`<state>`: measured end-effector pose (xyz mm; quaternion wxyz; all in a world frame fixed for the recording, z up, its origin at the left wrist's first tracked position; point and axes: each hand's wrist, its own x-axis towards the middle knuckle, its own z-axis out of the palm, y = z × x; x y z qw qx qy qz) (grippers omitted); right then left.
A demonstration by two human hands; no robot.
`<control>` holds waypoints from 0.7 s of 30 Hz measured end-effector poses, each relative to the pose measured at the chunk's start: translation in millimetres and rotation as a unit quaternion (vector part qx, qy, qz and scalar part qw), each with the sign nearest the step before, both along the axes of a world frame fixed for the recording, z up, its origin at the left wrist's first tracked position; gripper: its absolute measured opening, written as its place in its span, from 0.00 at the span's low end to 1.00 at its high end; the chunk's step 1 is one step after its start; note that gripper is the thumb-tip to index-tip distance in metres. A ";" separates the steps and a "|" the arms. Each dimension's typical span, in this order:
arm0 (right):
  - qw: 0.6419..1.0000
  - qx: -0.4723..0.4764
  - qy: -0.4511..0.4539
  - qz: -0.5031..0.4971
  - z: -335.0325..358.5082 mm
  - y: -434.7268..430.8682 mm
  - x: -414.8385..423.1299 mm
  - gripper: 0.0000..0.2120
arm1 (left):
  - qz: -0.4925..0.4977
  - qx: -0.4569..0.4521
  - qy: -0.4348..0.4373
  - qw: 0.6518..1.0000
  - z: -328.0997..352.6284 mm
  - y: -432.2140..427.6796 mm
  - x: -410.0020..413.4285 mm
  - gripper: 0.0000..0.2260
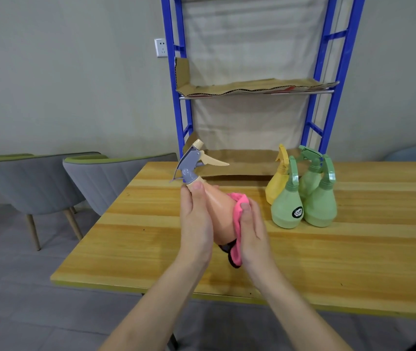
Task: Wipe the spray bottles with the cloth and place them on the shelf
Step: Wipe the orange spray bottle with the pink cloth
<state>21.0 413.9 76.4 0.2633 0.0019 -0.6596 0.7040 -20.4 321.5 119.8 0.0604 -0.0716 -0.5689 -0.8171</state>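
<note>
Left hand (195, 219) grips the peach bottle (218, 211) round its upper body, thumb laid up at the neck just under the grey sprayer head. I hold the bottle off the table (151, 224), tilted, with the head up and away to the left; the cream nozzle tip and trigger lever show clearly. Right hand (252, 229) clasps the pink cloth (238, 206) against the bottle's right side, thumb on top of the fold. The cloth runs down along the side toward the base, and a dark-edged corner hangs loose below my palm. Fingers of both hands are hidden behind the bottle. To the right on the wooden top stands a tight cluster, well apart from my hands: one yellow bottle (276, 183) at the left rear and three green bottles (287, 209) crowded together, touching or nearly so. The nearest green one carries a round dark label. All four stand upright. Behind the table rises the shelf (176, 97), a blue frame with a pale cloth backing. A sheet of cardboard (252, 86) lies on its middle level, and another piece lies on the level at table height. Two grey chairs (105, 183) with green-trimmed backs sit at the left end of the table. A wall socket (161, 47) is just left of the frame.
</note>
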 end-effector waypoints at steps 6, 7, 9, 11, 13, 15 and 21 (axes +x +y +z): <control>0.958 0.263 0.074 -0.084 0.0 1.3 2.5 0.27 | -0.028 -0.024 -0.005 0.999 2.5 1.0 -3.5 0.13; 0.942 0.308 0.091 -0.099 1.5 3.3 0.1 0.28 | -0.041 -0.021 -0.016 0.999 3.0 0.7 -3.3 0.13; 0.924 0.351 0.107 -0.108 4.6 6.2 -4.2 0.29 | -0.065 -0.008 -0.031 0.997 3.0 -1.4 -2.6 0.15; 0.929 0.343 0.092 -0.103 5.5 5.7 -4.0 0.28 | -0.071 -0.014 -0.026 0.997 2.2 -2.9 -1.9 0.17; 0.948 0.299 0.050 -0.101 5.0 4.5 -2.9 0.22 | -0.067 -0.026 -0.019 0.997 -0.9 -3.7 -1.6 0.18; 0.975 0.204 0.000 -0.087 11.5 3.2 -1.9 0.13 | -0.060 -0.023 -0.020 0.998 -4.4 -4.8 2.0 0.19; 0.996 0.084 -0.028 -0.019 11.7 2.1 1.8 0.11 | -0.038 -0.025 -0.014 0.999 -7.4 -6.8 8.1 0.17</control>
